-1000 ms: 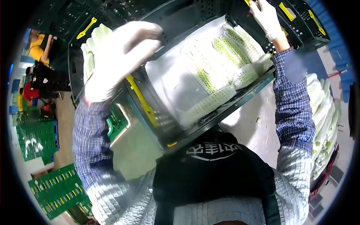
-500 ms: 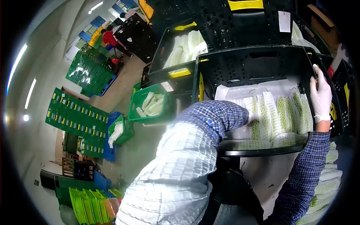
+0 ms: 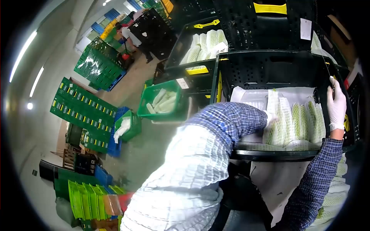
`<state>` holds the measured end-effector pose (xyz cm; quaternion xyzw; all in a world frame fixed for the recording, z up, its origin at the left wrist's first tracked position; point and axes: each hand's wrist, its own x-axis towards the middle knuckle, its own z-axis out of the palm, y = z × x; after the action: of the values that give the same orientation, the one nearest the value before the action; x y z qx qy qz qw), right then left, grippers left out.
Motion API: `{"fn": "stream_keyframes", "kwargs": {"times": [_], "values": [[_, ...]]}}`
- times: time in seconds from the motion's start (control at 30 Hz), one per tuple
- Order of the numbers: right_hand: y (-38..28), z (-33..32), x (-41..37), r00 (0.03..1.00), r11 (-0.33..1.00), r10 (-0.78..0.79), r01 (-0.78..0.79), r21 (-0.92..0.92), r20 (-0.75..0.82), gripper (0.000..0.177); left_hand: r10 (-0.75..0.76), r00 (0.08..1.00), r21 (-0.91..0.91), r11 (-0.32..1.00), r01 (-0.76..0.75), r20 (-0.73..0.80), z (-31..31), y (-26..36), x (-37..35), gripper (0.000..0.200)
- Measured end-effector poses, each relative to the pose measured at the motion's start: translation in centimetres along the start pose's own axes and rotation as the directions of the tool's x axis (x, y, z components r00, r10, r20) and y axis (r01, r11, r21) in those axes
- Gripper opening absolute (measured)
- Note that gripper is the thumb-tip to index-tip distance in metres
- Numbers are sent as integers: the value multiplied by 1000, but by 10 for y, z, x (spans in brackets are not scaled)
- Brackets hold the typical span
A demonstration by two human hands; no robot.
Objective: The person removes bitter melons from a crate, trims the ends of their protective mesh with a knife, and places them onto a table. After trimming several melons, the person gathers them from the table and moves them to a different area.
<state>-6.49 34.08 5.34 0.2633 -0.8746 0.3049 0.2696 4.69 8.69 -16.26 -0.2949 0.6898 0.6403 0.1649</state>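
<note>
A black plastic crate stands in front of me, lined with white paper and holding several green items wrapped in white foam netting. My left hand, in a white glove, reaches into the crate and rests against one of the netted items; the plaid sleeve hides most of the hand. My right hand, also gloved, grips the crate's right rim.
Another black crate of netted items stands behind. Green baskets with white items sit on the floor to the left. Stacks of green crates line the left side. A person works far back. More netted items pile at lower right.
One second ago the crate was tilted with my left hand raised before it. Now it sits level; my left hand has gone inside among the netted items, and my right hand stays on the rim.
</note>
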Motion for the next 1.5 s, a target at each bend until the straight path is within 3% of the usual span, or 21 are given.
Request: {"fn": "stream_keyframes", "kwargs": {"times": [0.07, 0.13, 0.23, 0.27, 0.3, 0.33, 0.37, 0.4, 0.5, 0.57, 0.6, 0.8, 0.83, 0.97, 1.03, 1.07, 1.17, 1.23, 1.3, 1.47, 1.5], "values": [[1, -1, -1, 1000, 999, -2, 3, 44, -19, 36, 177, 983, -312, 938, -154, 46, -10, 14, -4, 55], [0, -3, -1, 998, 998, -15, 19, 61, -69, 35, 272, 961, -275, 929, -248, 51, -37, 76, -79, 57], [-12, -11, 0, 982, 992, -73, 88, 85, -173, 32, 339, 881, -429, 885, -179, 332, -70, 133, -142, 66], [-23, -20, -1, 993, 991, 20, -5, 133, -116, 30, 381, 886, -435, 867, -243, 265, -73, 151, -176, 68], [-40, -31, -1, 993, 985, 107, -100, 141, -47, 28, 354, 851, -502, 855, -127, 388, -82, 164, -187, 66], [-34, -27, -2, 990, 994, 17, -2, 105, -140, 25, 423, 776, -604, 794, -69, 468, -89, 159, -176, 61], [-45, -31, -3, 986, 978, 120, -97, 184, -119, 22, 484, 692, -649, 761, -29, 536, -91, 159, -193, 55], [-39, -29, -2, 988, 973, 111, -85, 216, -110, 20, 471, 652, -632, 775, 16, 594, -88, 155, -205, 58], [-67, -37, -4, 971, 904, 212, -151, 401, -112, 19, 481, 703, -504, 840, -199, 524, -84, 156, -228, 66], [-110, -49, -11, 971, 849, 212, -127, 513, -109, 22, 582, 626, -454, 808, -375, 519, -89, 159, -228, 66], [-131, -50, -14, 974, 783, 120, 27, 621, -193, 25, 581, 621, -411, 813, -412, 527, -90, 161, -226, 66], [-204, -72, -10, 976, 846, -169, 214, 488, -135, 55, 580, 587, -344, 812, -471, 564, -96, 160, -225, 57], [-205, -70, -10, 957, 904, -254, 287, 316, -142, 59, 578, 586, -340, 813, -472, 569, -98, 161, -224, 56], [-225, -57, -3, 926, 928, -365, 371, 46, -96, 49, 816, 314, -430, 535, -727, 485, -89, 163, -219, 64], [-229, -51, -9, 859, 876, -482, 475, -84, -172, 39, 645, 548, -447, 764, -465, 533, -101, 159, -222, 69], [-232, -50, -15, 831, 847, -530, 526, -72, -168, 35, 678, 475, -347, 713, -609, 561, -105, 164, -218, 70], [-238, -53, -41, 806, 801, -591, 588, -115, 5, 42, 714, 480, -661, 682, -313, 509, -111, 164, -229, 65], [-225, -44, -47, 838, 840, -542, 541, 39, 60, 56, 633, 507, -696, 713, -88, 585, -117, 153, -220, 77], [-225, -30, -50, 927, 856, -373, 361, 371, -40, 64, 696, 258, -724, 690, 16, 670, -121, 146, -206, 72], [-246, -35, -58, 979, 740, 7, -141, 658, 202, 65, 659, 419, -728, 685, 8, 625, -121, 149, -220, 75], [-245, -26, -59, 993, 755, -68, -13, 655, 98, 61, 674, 402, -748, 663, 39, 619, -119, 153, -225, 73]]}}
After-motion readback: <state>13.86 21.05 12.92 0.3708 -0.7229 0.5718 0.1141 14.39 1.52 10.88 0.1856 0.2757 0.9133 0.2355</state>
